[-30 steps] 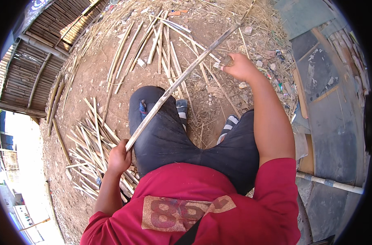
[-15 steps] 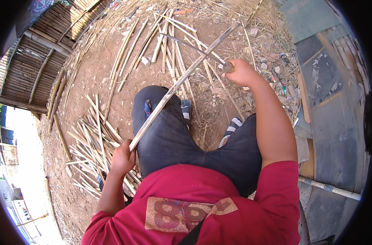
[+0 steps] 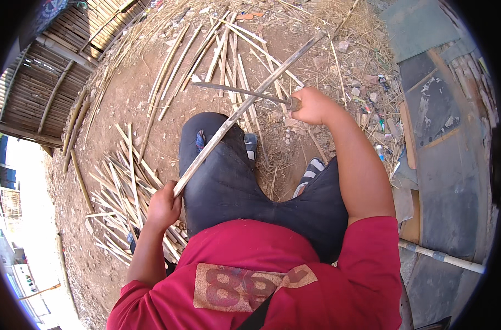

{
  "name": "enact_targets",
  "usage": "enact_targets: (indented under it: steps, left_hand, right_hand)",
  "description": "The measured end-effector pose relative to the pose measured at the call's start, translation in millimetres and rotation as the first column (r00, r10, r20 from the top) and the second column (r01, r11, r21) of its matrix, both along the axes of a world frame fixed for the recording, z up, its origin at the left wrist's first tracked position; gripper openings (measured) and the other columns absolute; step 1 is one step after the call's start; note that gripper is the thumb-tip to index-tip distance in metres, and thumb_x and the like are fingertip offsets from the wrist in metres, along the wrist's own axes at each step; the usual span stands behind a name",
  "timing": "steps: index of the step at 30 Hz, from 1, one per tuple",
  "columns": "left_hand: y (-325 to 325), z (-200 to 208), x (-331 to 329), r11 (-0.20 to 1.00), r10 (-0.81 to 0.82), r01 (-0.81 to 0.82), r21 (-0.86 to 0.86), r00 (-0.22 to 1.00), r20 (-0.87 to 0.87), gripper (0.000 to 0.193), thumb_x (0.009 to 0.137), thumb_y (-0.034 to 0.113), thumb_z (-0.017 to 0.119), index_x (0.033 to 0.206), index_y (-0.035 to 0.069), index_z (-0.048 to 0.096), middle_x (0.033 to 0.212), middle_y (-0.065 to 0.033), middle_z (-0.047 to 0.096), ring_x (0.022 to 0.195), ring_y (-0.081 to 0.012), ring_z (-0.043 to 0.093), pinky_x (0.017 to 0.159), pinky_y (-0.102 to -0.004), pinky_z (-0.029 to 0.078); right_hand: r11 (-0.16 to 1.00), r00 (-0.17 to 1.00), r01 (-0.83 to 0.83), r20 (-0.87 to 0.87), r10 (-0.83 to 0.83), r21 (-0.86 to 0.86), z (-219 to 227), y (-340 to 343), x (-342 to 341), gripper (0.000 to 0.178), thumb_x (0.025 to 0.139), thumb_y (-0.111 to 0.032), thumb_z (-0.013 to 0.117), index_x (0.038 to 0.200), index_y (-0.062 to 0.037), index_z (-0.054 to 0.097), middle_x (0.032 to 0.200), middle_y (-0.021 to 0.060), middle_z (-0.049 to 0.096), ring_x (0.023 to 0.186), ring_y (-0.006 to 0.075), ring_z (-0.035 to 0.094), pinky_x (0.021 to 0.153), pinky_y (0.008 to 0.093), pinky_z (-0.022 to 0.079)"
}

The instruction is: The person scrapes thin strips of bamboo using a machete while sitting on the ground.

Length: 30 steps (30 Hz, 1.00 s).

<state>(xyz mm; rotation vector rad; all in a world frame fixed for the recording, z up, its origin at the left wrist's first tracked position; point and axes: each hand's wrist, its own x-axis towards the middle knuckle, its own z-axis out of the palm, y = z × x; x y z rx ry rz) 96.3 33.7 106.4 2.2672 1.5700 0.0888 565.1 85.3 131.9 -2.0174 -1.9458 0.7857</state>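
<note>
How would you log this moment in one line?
left hand: holds wooden strip | right hand: grips long-bladed tool | stick pile: beside left hand

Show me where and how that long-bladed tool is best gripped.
Probably by the handle, from the right, as the right hand does: the slim blade points left, away from that grip, while the handle is thicker.

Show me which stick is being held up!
The long stick slanting over the left knee, its near end in the left hand; the other loose sticks lie on the ground.
</note>
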Motion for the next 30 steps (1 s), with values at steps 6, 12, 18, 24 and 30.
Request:
enact_targets:
  steps: [6, 12, 18, 24, 30]
  left_hand:
    - [-9.3, 9.6, 3.3, 0.993, 0.073, -0.066, -0.095, 0.995, 0.072, 0.023, 0.093, 0.011, 0.058, 0.115, 0.004, 0.057, 0.087, -0.0297, 0.067, 0.087, -0.0504, 0.064, 0.076, -0.0538, 0.05]
    - [1.5, 12.8, 0.3, 0.999, -0.002, 0.003, -0.053, 1.0, 0.013, 0.024, 0.096, 0.018, 0.06, 0.116, 0.005, 0.057, 0.086, -0.0288, 0.067, 0.087, -0.0495, 0.064, 0.076, -0.0546, 0.05]
    - [-6.8, 11.2, -3.1, 0.999, 0.028, -0.03, -0.043, 0.999, -0.043, 0.026, 0.096, 0.019, 0.061, 0.118, 0.006, 0.058, 0.089, -0.0277, 0.067, 0.087, -0.0492, 0.065, 0.077, -0.0558, 0.049]
    - [-12.2, 5.1, -2.7, 0.999, 0.031, -0.032, 0.021, 1.0, 0.002, 0.028, 0.096, 0.019, 0.061, 0.122, 0.007, 0.058, 0.089, -0.0255, 0.068, 0.088, -0.0484, 0.065, 0.077, -0.0548, 0.05]
    - [-23.5, 16.3, -24.0, 0.99, 0.131, -0.135, 0.045, 0.987, 0.096, 0.027, 0.098, 0.018, 0.059, 0.122, 0.005, 0.057, 0.086, -0.0258, 0.067, 0.085, -0.0476, 0.065, 0.073, -0.0517, 0.05]
  right_hand:
    - [0.975, 0.985, -0.106, 0.153, 0.077, 0.197, 10.7, -15.1, -23.1, 0.036, 0.077, -0.024, 0.073, 0.108, -0.0054, 0.073, 0.095, 0.0211, 0.073, 0.091, 0.0382, 0.07, 0.081, 0.0457, 0.055]
    - [0.875, 0.884, 0.465, -0.128, -0.45, 0.135, -22.0, 1.8, 62.2, 0.043, 0.076, -0.019, 0.07, 0.116, -0.0039, 0.07, 0.098, 0.0198, 0.073, 0.089, 0.034, 0.07, 0.081, 0.0436, 0.055]
    - [0.959, 0.967, 0.255, -0.011, -0.255, 0.125, -1.4, -4.7, 38.1, 0.054, 0.079, -0.022, 0.073, 0.128, -0.0016, 0.066, 0.111, 0.0249, 0.071, 0.103, 0.0363, 0.07, 0.091, 0.0403, 0.054]
    - [0.896, 0.9, 0.434, -0.102, -0.425, 0.095, 8.6, -13.8, 70.1, 0.066, 0.082, -0.036, 0.079, 0.133, 0.0024, 0.062, 0.123, 0.0274, 0.067, 0.117, 0.035, 0.066, 0.097, 0.0423, 0.052]
    - [0.585, 0.515, 0.805, -0.602, -0.61, 0.096, -7.4, -30.5, 127.6, 0.037, 0.083, -0.034, 0.081, 0.095, -0.0028, 0.066, 0.072, 0.004, 0.061, 0.06, 0.0157, 0.057, 0.059, 0.0327, 0.047]
